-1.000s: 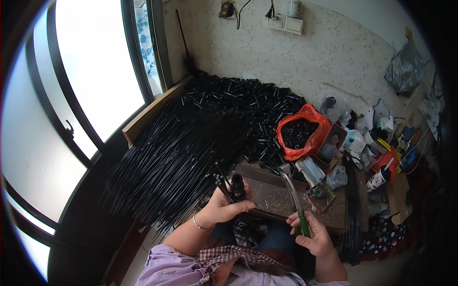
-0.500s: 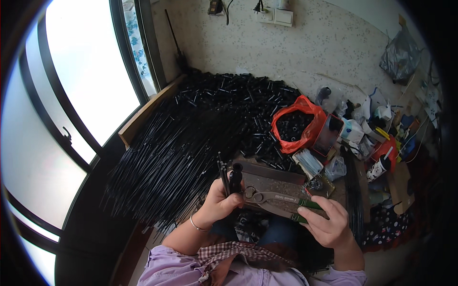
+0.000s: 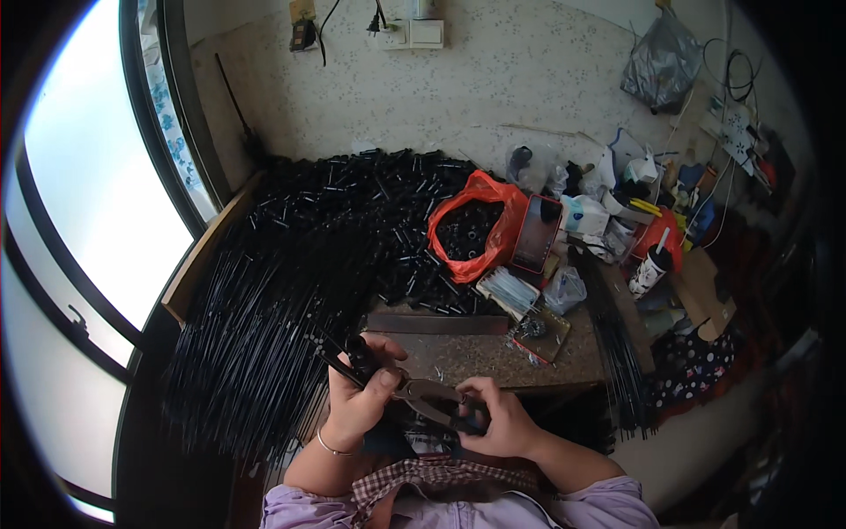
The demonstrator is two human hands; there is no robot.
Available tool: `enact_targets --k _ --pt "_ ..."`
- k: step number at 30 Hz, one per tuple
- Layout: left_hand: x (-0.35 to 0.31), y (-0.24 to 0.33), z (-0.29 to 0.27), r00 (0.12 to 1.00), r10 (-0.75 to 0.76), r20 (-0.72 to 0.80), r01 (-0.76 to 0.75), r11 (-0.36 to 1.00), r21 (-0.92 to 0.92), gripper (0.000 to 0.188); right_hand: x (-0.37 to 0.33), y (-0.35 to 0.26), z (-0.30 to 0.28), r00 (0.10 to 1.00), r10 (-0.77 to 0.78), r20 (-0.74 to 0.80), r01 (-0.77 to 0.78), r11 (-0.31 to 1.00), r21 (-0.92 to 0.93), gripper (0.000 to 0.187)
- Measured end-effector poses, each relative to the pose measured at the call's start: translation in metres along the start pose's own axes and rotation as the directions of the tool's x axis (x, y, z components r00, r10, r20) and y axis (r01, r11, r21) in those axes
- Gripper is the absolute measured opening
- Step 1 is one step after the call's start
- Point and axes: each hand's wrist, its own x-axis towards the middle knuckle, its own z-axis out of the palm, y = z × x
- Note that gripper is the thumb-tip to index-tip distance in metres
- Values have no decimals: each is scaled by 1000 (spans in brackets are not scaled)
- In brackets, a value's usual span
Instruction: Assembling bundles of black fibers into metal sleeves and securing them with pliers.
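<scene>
My left hand (image 3: 357, 401) is closed around a few thin black rods (image 3: 339, 361) and a short black cylinder-shaped piece (image 3: 359, 354). Its thumb lies close to the jaws of a pair of pincers (image 3: 427, 394). The fingers of my right hand (image 3: 502, 425) wrap round the pincers' handles, which slope down toward it. Whether the jaws grip a rod or the black piece is too small to tell. Beyond my left hand spreads a large bundle of long black rods (image 3: 256, 344), with a heap of short black tubular pieces (image 3: 352, 198) behind it.
A dark flat bar (image 3: 449, 324) lies on the worn worktop (image 3: 458, 357). Right of the heap are an open red bag (image 3: 498, 247) of black parts, a phone (image 3: 538, 234), a tray of clear strips (image 3: 508, 291) and a patterned cup (image 3: 649, 271). More black rods (image 3: 608, 326) hang over the right edge.
My right hand has come closer to my left, tilting the pincers' handles downward. The rods in my left hand now lean left. The whole view has shifted, so the room sits further left.
</scene>
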Motion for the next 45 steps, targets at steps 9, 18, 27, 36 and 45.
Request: enact_targets --k 9,18,27,36,45 --pt "5 3 6 996 -54 68 55 998 -9 21 -20 20 8 607 -55 793 -740 326 589 27" --pt "8 5 -12 992 -20 126 7 995 100 54 1 -3 -28 962 -271 -18 246 896 -369 35" --pt "12 7 0 971 -11 240 16 1000 -16 54 -11 4 5 944 156 291 -244 924 296 43" --pt "18 7 -3 958 -69 278 83 996 -39 38 -27 -6 15 816 308 489 -531 734 423 27" --pt "12 8 -5 978 11 210 -39 991 129 32 -13 4 -5 739 17 673 -609 445 657 54"
